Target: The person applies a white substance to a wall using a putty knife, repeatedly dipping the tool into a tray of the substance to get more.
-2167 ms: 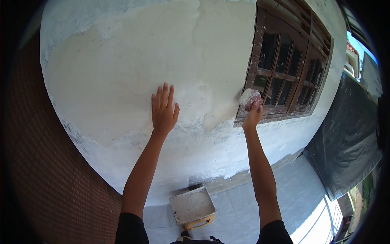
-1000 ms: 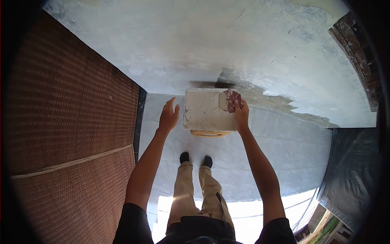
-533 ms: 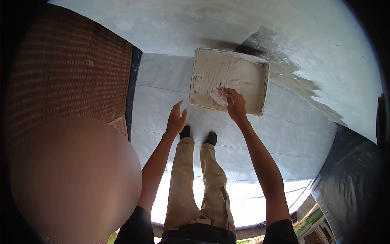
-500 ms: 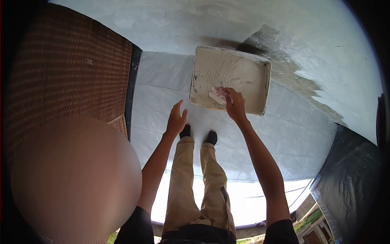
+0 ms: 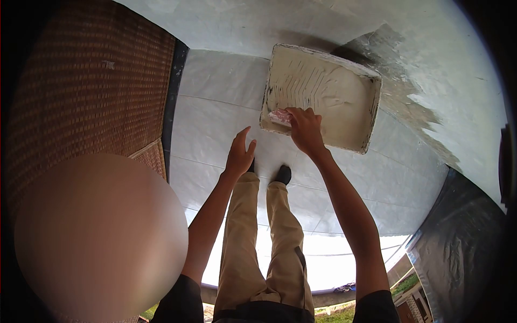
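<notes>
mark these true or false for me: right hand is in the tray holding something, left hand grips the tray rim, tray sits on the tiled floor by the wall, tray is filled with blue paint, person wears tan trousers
1. The right hand holds a small pinkish scraper at the tray: true.
2. The left hand grips the tray rim: false. It hangs open in the air, apart from the tray.
3. The tray sits on the tiled floor close to the wall: true.
4. The tray is filled with blue paint: false. It is coated in an off-white paste.
5. The person wears tan trousers: true.
</notes>
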Action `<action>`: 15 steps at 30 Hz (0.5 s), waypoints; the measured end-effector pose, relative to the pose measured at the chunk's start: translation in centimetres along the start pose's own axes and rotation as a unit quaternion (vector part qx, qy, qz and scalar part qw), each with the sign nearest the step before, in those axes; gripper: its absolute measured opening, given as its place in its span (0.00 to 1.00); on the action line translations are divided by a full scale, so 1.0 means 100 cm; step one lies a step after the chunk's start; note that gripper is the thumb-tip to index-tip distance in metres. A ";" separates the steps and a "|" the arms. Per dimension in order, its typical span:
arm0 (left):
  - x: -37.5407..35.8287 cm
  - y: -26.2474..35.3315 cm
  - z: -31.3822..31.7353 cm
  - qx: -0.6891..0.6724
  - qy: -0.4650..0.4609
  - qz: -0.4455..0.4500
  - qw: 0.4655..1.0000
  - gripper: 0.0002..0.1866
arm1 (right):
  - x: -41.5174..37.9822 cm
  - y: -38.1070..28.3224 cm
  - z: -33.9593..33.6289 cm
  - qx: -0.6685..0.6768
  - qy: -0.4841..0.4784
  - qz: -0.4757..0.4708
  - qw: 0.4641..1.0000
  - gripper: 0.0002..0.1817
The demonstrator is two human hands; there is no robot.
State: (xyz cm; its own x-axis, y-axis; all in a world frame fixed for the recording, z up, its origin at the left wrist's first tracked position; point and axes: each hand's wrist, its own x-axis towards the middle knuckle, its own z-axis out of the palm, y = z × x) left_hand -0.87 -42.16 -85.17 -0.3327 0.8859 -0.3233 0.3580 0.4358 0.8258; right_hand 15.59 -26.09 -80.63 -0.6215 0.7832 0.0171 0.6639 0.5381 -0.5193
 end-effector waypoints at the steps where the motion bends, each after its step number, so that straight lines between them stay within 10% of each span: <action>1: -0.001 -0.001 0.000 -0.001 -0.001 -0.001 1.000 0.26 | 0.000 0.000 0.000 0.009 -0.003 0.002 1.000 0.11; 15: -0.004 -0.005 -0.009 -0.006 0.003 -0.007 1.000 0.25 | 0.013 0.011 -0.006 0.052 -0.092 0.050 0.993 0.14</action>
State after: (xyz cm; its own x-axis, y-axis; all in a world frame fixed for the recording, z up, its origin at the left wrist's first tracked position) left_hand -1.67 -42.90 -85.04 -0.3430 0.8791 -0.3311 0.3430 0.4453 0.8271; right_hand 15.73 -24.34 -80.69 -0.6262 0.7562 -0.1897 0.6852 0.4177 -0.5967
